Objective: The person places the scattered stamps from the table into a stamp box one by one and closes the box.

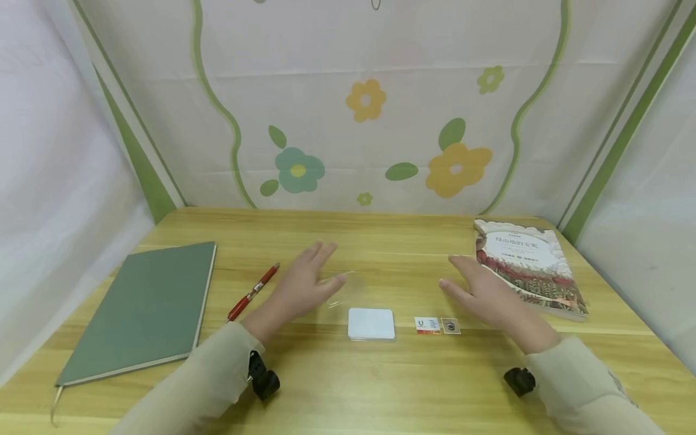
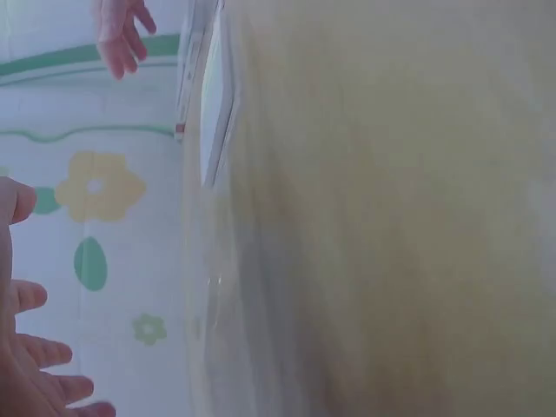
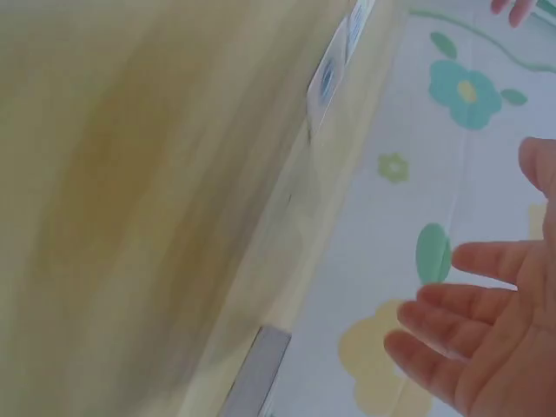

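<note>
Both hands hover over the wooden table with nothing in them. My left hand (image 1: 306,284), fingers extended, is between a red pen (image 1: 253,292) and a small stack of white cards (image 1: 371,324). Beside its thumb a thin clear plastic piece (image 1: 344,290) lies on the wood, partly covered by the hand. My right hand (image 1: 484,294) has its fingers spread near the corner of an illustrated paperback book (image 1: 530,263). Two small stickers or stamps (image 1: 427,325) lie side by side between the cards and that hand. In the right wrist view its relaxed fingers (image 3: 469,304) stand apart.
A green hardcover notebook (image 1: 147,308) with a ribbon marker lies at the left of the table (image 1: 348,386). A white curtain (image 1: 326,54) with flower prints hangs behind the far edge, and white fabric closes off both sides. Each wrist wears a small black camera (image 1: 264,379).
</note>
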Demonstrator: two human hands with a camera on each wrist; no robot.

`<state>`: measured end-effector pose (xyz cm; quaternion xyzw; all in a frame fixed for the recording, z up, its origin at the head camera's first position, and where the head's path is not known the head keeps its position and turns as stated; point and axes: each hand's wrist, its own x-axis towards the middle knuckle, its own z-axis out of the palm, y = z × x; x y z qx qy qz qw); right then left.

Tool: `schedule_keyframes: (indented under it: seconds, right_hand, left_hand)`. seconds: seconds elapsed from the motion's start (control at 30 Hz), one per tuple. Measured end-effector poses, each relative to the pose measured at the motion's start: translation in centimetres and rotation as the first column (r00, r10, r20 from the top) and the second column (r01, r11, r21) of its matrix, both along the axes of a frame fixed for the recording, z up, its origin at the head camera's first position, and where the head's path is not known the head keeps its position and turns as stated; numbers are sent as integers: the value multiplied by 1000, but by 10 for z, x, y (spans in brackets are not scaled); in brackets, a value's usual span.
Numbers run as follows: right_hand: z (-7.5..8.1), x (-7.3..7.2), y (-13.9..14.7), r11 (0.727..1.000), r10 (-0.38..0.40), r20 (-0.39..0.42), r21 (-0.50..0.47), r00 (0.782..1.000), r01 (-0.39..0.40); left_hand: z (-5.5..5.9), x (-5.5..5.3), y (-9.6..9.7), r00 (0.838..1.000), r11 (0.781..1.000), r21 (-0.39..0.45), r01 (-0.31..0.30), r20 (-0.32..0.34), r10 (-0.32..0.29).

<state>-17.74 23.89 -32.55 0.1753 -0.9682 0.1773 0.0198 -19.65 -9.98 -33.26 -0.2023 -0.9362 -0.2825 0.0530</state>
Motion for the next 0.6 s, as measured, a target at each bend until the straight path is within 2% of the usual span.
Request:
schedule_keyframes:
  seconds: [0.17,0.27,0.43,0.6]
  right_hand:
    - [-3,9,-7,997,67,-1,-43,998,-67]
    - [-5,14,-10,993,102,18,-61,995,-101]
    - [-8,20,-13,986,151,53,-86,987,-146]
    - [-12,22,-16,971,209,63,-132,976,-199]
  left_hand:
    - [-8,8,7,993,986,124,112,27,-117]
    - [-13,14,9,985,968,201,149,61,-164]
    - [-17,23,11,965,947,282,154,163,-205]
    - [-23,28,13,934,929,342,141,266,-239]
